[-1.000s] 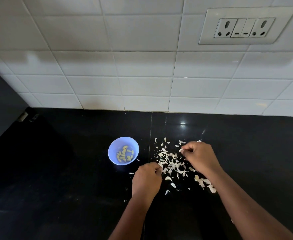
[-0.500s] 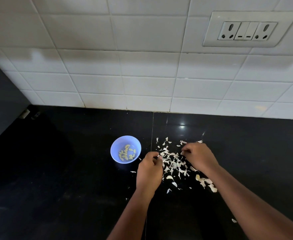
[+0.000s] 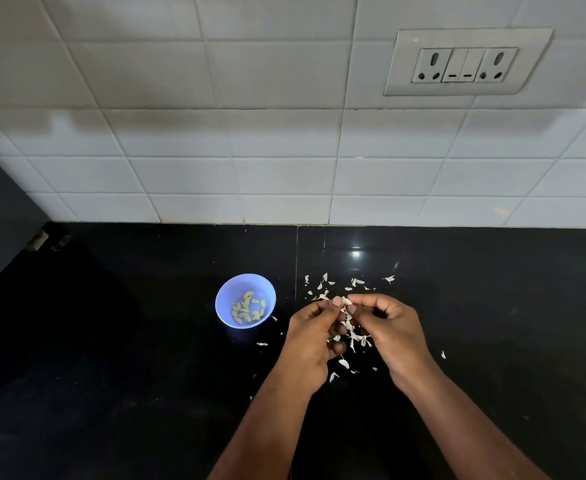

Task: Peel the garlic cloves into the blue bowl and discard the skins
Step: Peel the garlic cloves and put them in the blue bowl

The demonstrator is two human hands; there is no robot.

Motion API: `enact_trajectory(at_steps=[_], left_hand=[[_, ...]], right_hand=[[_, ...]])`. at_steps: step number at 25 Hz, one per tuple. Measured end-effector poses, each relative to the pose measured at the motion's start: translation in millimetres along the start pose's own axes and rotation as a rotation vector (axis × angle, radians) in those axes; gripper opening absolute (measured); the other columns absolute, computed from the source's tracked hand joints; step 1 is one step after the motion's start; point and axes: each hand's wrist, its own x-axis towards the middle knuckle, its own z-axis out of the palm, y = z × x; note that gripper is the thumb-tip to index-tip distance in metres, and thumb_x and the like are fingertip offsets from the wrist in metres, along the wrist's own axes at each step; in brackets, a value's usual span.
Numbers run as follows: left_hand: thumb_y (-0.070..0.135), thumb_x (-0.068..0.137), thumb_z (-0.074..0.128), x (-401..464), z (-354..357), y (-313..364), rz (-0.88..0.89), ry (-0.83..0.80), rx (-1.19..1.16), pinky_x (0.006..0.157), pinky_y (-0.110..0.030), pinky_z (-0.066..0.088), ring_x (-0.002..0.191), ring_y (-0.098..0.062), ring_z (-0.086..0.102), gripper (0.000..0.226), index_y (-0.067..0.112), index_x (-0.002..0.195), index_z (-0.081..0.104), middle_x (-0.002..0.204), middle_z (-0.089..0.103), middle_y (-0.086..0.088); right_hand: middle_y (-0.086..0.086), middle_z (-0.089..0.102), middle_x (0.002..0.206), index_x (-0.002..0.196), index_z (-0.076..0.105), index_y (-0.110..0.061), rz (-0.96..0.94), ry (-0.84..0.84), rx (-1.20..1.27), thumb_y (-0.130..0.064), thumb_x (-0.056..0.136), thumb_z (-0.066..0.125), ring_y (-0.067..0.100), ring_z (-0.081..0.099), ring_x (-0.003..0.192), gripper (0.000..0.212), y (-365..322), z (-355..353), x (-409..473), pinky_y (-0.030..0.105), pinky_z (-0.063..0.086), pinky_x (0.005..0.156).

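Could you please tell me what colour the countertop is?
Glossy black; the countertop shows clearly in the head view.

Both hands cover part of the garlic skins (image 3: 353,336) scattered on the desk (image 3: 111,341). The pale bit (image 3: 346,301) pinched between left hand (image 3: 314,336) and right hand (image 3: 393,329) is too small to tell clove from skin.

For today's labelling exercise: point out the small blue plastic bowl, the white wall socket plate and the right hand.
small blue plastic bowl (image 3: 223,300): head view, left inner wall.
white wall socket plate (image 3: 405,62): head view, bare left margin.
right hand (image 3: 393,332): head view, back of hand.
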Motion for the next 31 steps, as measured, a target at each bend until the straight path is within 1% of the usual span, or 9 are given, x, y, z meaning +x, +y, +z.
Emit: enact_trajectory(at_steps=[3,8,12,16,19,21,25,29,31], left_hand=[[0.016,0.098,0.072,-4,3,3,-0.027,-0.011,-0.054,0.047,-0.021,0.038,0.061,-0.008,0.055,0.006,0.01,0.096,0.073,0.076,0.068,0.0],[0.012,0.097,0.071,-7,1,-1,-0.185,-0.02,-0.331,0.041,-0.017,0.036,0.057,-0.005,0.058,0.006,0.012,0.092,0.068,0.076,0.066,0.0],[0.008,0.097,0.07,-8,4,-4,-0.186,0.046,-0.307,0.042,-0.018,0.038,0.055,-0.007,0.056,0.01,0.007,0.087,0.069,0.073,0.064,-0.003],[0.011,0.098,0.065,-7,6,-3,-0.074,0.129,-0.099,0.044,-0.022,0.042,0.052,-0.007,0.048,0.012,0.003,0.093,0.073,0.072,0.059,-0.003],[0.013,0.101,0.061,-10,8,0,-0.01,0.125,0.066,0.044,-0.023,0.043,0.051,-0.007,0.048,0.02,0.011,0.081,0.065,0.064,0.053,0.002],[0.015,0.102,0.057,-15,10,1,0.016,0.087,0.145,0.045,-0.024,0.042,0.051,-0.008,0.05,0.024,0.013,0.079,0.063,0.064,0.055,0.001],[0.02,0.102,0.048,-19,4,-10,0.051,0.083,0.392,0.054,-0.028,0.047,0.064,-0.009,0.058,0.018,0.015,0.095,0.064,0.074,0.064,0.005],[0.05,0.093,0.044,-18,-12,-20,0.089,0.162,0.761,0.069,-0.038,0.054,0.074,-0.014,0.067,0.029,0.029,0.082,0.061,0.076,0.069,0.01],[0.063,0.096,0.052,-16,-17,-18,0.181,0.264,0.999,0.067,-0.033,0.049,0.075,-0.01,0.066,0.04,0.027,0.081,0.058,0.077,0.068,0.009]], right_hand=[[-0.003,0.08,0.091,0.099,0.082,-0.015,-0.032,0.049,-0.012,-0.008,0.089,0.08,0.01,0.076,0.088,0.012,0,3,-7,0.014,0.056,0.076],[-0.007,0.08,0.09,0.096,0.081,-0.015,-0.036,0.082,0.003,-0.005,0.088,0.08,0.009,0.076,0.089,0.013,2,10,-9,0.019,0.059,0.08],[-0.004,0.079,0.087,0.096,0.081,-0.017,-0.005,0.124,-0.027,-0.007,0.089,0.08,0.012,0.077,0.086,0.012,9,13,-11,0.021,0.059,0.076],[-0.001,0.08,0.093,0.103,0.079,-0.021,0.042,0.001,0.035,-0.009,0.097,0.071,0.01,0.076,0.085,0.016,8,15,-15,0.019,0.057,0.071],[0.003,0.08,0.087,0.103,0.081,-0.018,0.133,-0.05,0.084,-0.012,0.099,0.068,0.011,0.073,0.076,0.015,7,15,-12,0.023,0.057,0.066],[0.005,0.073,0.079,0.104,0.08,-0.013,0.257,-0.054,0.237,-0.017,0.098,0.069,0.015,0.065,0.066,0.013,8,16,-7,0.028,0.052,0.058],[0.0,0.068,0.087,0.115,0.077,-0.011,0.34,-0.017,0.48,-0.021,0.097,0.07,0.012,0.056,0.066,0.022,14,11,3,0.03,0.044,0.056],[0.001,0.07,0.083,0.115,0.075,-0.008,0.267,0.044,0.393,-0.005,0.101,0.063,0.01,0.059,0.065,0.019,15,11,2,0.022,0.05,0.056],[0.003,0.071,0.083,0.114,0.073,-0.007,0.219,0.059,0.326,-0.002,0.101,0.063,0.011,0.061,0.065,0.017,15,11,0,0.022,0.054,0.056]])
